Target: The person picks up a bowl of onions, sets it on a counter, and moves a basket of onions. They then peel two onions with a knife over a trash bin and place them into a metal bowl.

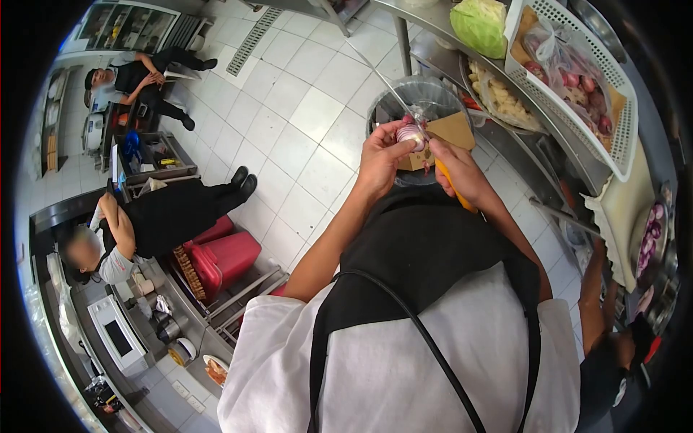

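Note:
My left hand (382,160) is closed round a red onion (411,137), with the thumb pressed on its side. In my right hand (459,170) is a knife with an orange handle (453,186); its long blade (382,78) runs up and to the left past the onion. Blade and onion meet close to my left fingertips. Below both hands stands a lined waste bin (375,108) with a piece of brown cardboard (453,131) in it.
To the right, a white basket (613,160) of red onions and a cabbage (479,27) sit on a metal counter. A bowl of sliced onion (653,238) lies farther down, near another person (599,310). Two people (170,216) are at the left, beside a red bin (229,256).

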Demonstrator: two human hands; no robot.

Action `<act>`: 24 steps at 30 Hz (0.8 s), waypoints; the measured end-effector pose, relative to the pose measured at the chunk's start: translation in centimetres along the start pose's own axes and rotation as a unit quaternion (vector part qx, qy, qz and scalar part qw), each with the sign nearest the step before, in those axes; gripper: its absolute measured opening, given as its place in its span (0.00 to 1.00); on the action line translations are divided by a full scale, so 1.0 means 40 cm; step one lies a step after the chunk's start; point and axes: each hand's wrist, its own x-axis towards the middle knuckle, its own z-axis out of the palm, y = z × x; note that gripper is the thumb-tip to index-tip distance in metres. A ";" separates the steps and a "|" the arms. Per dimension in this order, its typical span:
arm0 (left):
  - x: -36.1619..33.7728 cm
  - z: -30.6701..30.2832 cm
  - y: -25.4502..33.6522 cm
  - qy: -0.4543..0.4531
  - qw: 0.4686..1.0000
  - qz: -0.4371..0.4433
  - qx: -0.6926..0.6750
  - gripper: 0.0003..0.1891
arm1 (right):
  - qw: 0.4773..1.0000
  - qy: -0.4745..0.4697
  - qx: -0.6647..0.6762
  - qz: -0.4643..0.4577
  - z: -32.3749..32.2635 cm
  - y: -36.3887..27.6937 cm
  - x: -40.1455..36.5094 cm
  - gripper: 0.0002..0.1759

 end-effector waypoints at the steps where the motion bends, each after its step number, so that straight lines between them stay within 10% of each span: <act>1: -0.002 0.003 -0.001 0.002 1.000 0.007 0.004 0.20 | 1.000 0.001 0.002 -0.011 0.000 0.004 0.002 0.37; 24: 0.004 0.005 -0.039 -0.004 0.998 0.065 0.004 0.16 | 0.958 0.117 -0.195 -0.174 0.022 0.051 0.028 0.33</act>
